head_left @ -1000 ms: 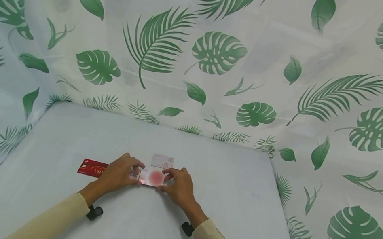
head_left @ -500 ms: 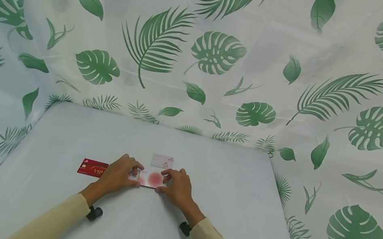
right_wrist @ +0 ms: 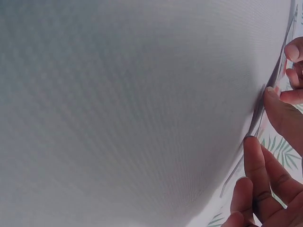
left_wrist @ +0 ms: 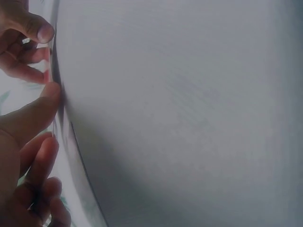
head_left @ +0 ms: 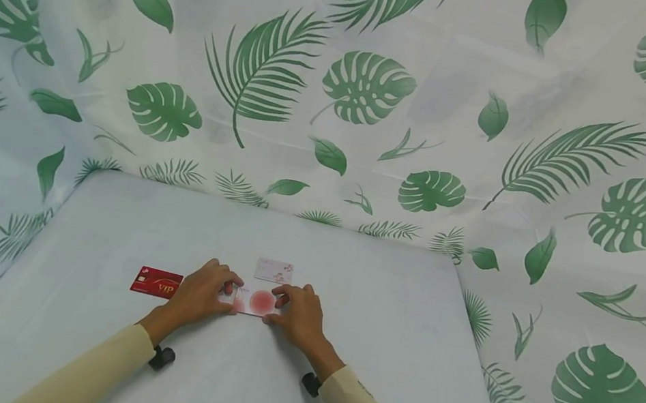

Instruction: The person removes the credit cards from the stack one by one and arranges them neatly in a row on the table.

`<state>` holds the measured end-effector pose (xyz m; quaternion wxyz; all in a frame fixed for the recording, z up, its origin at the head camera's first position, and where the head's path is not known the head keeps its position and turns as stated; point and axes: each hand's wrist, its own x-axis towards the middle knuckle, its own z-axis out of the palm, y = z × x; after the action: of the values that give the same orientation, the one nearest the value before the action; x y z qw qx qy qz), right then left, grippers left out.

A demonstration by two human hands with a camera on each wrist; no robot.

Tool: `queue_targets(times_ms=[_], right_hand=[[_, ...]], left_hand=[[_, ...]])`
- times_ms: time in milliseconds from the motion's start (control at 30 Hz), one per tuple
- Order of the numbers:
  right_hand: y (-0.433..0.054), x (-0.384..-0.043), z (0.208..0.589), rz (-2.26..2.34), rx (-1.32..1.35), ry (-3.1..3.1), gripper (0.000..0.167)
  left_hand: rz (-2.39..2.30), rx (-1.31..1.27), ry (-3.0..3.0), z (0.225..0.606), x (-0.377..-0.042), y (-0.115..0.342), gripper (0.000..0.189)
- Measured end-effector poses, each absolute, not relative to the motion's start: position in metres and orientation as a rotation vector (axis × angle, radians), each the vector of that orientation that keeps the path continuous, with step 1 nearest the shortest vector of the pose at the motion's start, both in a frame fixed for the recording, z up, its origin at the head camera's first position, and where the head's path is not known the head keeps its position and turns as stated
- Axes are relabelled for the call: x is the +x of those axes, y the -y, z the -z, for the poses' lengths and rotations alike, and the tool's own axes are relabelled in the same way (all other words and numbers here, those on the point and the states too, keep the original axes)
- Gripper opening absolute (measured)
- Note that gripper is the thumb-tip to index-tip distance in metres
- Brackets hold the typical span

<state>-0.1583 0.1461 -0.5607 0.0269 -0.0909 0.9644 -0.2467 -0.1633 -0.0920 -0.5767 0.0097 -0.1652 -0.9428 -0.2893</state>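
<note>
Both grips [head_left: 200, 292] [head_left: 303, 314] on pink card [head_left: 254, 301], ends unclear

There are two hands [head_left: 200, 291] [head_left: 302, 314] and three cards [head_left: 157, 282] [head_left: 274, 271] [head_left: 261, 301] (at least).

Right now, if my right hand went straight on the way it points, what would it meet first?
Probably the red-circle card at the fingertips of your right hand, though depth is unclear.

Held card [head_left: 259, 301] wht w/ pink-red dot, VIP card [head_left: 155, 282] red/gold, backdrop [head_left: 453, 68] wht w/ grn leaf pttn.
</note>
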Motion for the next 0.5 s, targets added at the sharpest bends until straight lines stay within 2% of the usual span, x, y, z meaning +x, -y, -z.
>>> queue_targets(times_ms=[500], right_hand=[[-0.1446, -0.1589, 0.5613, 0.737, -0.267, -2.989, 0.047]], left_hand=[[0.878, -0.545, 2.932, 0.5793, -0.1642, 0.0926, 0.048]])
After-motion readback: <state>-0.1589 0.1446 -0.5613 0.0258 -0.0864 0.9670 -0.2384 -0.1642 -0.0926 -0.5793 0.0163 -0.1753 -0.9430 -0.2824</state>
